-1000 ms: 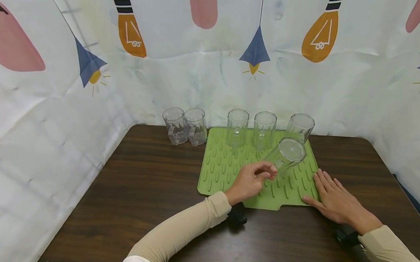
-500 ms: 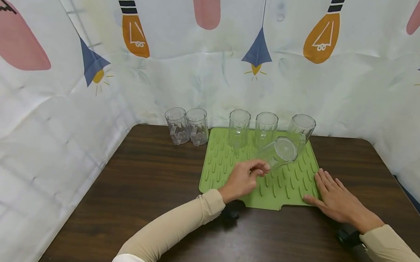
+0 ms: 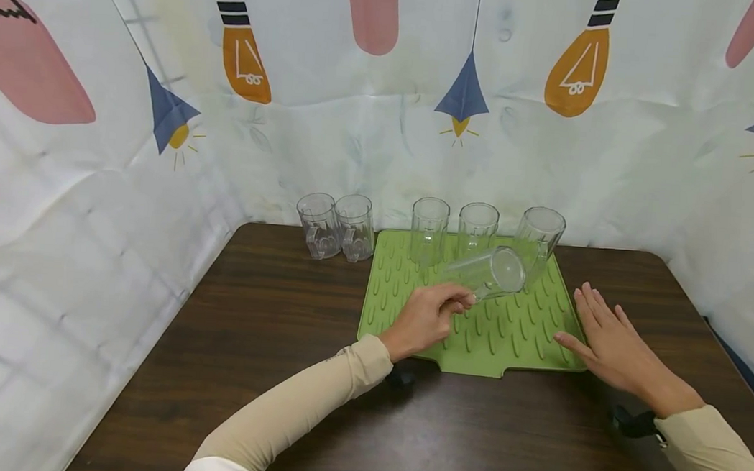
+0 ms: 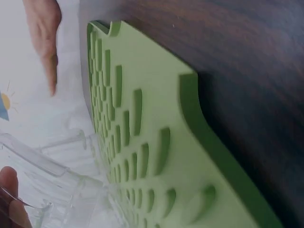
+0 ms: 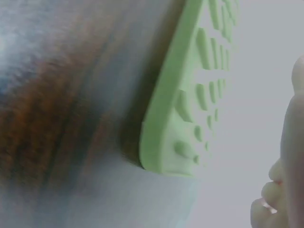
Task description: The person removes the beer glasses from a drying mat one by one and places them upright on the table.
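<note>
My left hand (image 3: pixel 425 316) grips the handle of a clear glass mug (image 3: pixel 483 272) over the green ridged mat (image 3: pixel 389 294). The mug lies tilted nearly sideways, its base facing right. In the left wrist view, the fingers (image 4: pixel 9 180) show at the lower left beside the mug's clear wall. My right hand (image 3: pixel 619 351), fingers straight, is by the mat's right edge and holds nothing; it looks lifted off the mat. Three clear mugs stand along the mat's back edge: a left one (image 3: pixel 429 231), a middle one (image 3: pixel 477 231) and a right one (image 3: pixel 539 238).
Two more clear mugs stand close together on the dark wooden table (image 3: pixel 265 373), left of the mat: one mug (image 3: pixel 319 225) and its neighbour (image 3: pixel 354 227). A white patterned curtain (image 3: pixel 382 149) hangs behind and at the sides.
My left hand has moved left with the mug, which has tipped closer to horizontal. My right hand, earlier resting on the mat's right edge, has shifted slightly right and appears lifted.
</note>
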Demonstrator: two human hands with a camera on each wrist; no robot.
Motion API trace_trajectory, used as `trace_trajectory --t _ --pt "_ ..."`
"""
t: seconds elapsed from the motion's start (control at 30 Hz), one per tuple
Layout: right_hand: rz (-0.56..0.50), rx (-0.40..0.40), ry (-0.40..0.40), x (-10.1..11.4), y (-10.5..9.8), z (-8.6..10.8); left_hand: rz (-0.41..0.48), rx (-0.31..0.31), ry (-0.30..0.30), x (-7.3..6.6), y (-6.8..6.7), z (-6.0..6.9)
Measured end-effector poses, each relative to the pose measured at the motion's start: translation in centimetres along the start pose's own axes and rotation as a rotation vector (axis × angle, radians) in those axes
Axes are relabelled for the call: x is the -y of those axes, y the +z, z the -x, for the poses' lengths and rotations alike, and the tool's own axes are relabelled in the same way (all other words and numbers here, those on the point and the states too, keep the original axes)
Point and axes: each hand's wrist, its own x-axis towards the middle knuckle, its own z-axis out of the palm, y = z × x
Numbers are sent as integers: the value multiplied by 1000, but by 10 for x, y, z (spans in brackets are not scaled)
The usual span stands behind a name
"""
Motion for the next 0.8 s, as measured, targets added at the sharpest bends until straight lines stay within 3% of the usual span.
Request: trace_trajectory --t 0.13,0.37,0.53,0.8 --pt "-36 -111 -14 2 -6 -1 -63 -14 48 -1 -5 1" --pt "-210 -218 55 12 -16 -5 -170 -15 110 -4 -12 3" --pt "-267 -318 22 22 -19 -8 -258 -25 135 -7 -15 5" --pt "-434 -339 36 40 -22 -13 -369 -35 149 -8 -19 7"
